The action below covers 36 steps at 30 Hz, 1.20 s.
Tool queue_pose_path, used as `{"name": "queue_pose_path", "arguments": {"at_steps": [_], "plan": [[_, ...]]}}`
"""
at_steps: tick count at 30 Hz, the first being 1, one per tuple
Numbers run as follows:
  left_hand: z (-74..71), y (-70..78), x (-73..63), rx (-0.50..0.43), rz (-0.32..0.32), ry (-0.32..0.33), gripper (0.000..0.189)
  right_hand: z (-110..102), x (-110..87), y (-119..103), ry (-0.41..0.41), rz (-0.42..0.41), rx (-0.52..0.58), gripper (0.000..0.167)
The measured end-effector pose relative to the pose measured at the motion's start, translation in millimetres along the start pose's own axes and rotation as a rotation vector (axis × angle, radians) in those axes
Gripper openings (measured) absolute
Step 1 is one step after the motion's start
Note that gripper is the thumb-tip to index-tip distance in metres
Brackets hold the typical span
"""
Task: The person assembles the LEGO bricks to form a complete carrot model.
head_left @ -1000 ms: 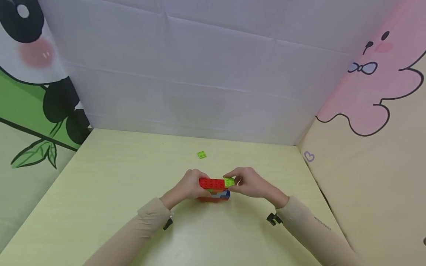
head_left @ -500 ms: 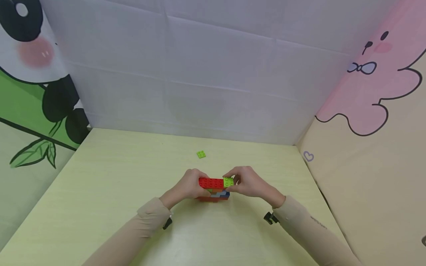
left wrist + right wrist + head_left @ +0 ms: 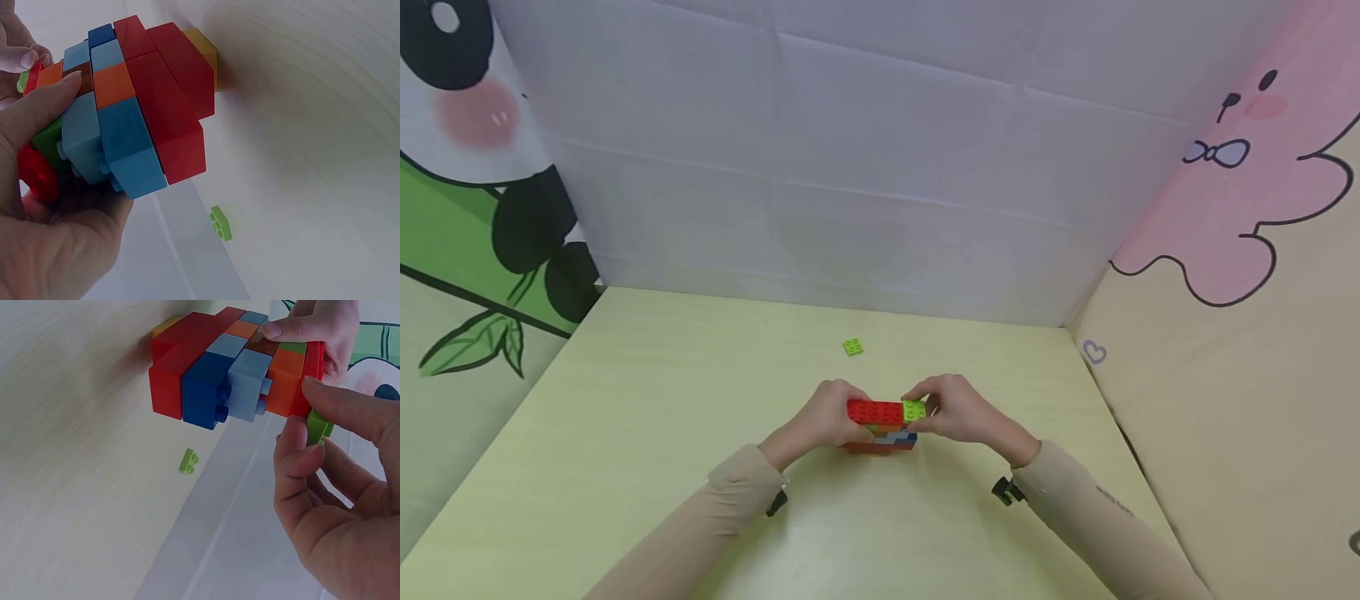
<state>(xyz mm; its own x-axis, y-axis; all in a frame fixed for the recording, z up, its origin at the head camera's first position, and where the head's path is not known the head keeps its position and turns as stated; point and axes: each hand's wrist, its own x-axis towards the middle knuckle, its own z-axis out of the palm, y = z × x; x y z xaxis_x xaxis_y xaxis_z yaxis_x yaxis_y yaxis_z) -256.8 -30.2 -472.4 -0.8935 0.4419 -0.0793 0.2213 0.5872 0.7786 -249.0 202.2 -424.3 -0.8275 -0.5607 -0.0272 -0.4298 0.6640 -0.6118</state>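
In the head view my left hand (image 3: 831, 415) grips a stack of toy building bricks (image 3: 875, 412) at its left side, thumb in front and fingers behind. Its top layer is red; below come orange, brown, green, light blue, dark blue and red bricks, with a yellow one (image 3: 203, 56) at the bottom in the left wrist view. My right hand (image 3: 958, 408) pinches a small lime-green brick plate (image 3: 914, 411) at the right end of the red top. In the right wrist view, thumb and fingers hold this green plate (image 3: 317, 427) against the red layer's end.
A second lime-green plate (image 3: 853, 347) lies loose on the pale wooden table (image 3: 700, 367), beyond the stack. A white sheet (image 3: 880, 167) closes off the back. Side panels with cartoon drawings (image 3: 1255, 192) flank the table. Dark wrist devices (image 3: 1007, 492) hang below the sleeves.
Both hands keep their hold on the stack and the green plate. My right forearm has shifted very slightly to the left; the loose plate lies as before.
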Motion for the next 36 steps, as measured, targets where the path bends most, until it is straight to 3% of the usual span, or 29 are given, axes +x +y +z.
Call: {"name": "queue_pose_path", "arguments": {"at_steps": [10,20,28,36], "plan": [[-0.5,-0.5,0.3,0.001,0.019,0.002,0.028,3,1.7,2,0.0,0.002,0.008,0.034],[-0.4,-1.5,-0.1,-0.004,0.01,0.005,0.027,16,4.1,7,0.069,0.004,0.046,0.031],[-0.6,-2.3,-1.5,-0.001,0.016,0.012,0.026,33,8.2,14,0.127,0.029,0.179,0.031],[-0.8,0.7,-2.9,0.001,0.019,0.006,0.026,47,8.7,14,0.193,0.063,0.242,0.036]]}}
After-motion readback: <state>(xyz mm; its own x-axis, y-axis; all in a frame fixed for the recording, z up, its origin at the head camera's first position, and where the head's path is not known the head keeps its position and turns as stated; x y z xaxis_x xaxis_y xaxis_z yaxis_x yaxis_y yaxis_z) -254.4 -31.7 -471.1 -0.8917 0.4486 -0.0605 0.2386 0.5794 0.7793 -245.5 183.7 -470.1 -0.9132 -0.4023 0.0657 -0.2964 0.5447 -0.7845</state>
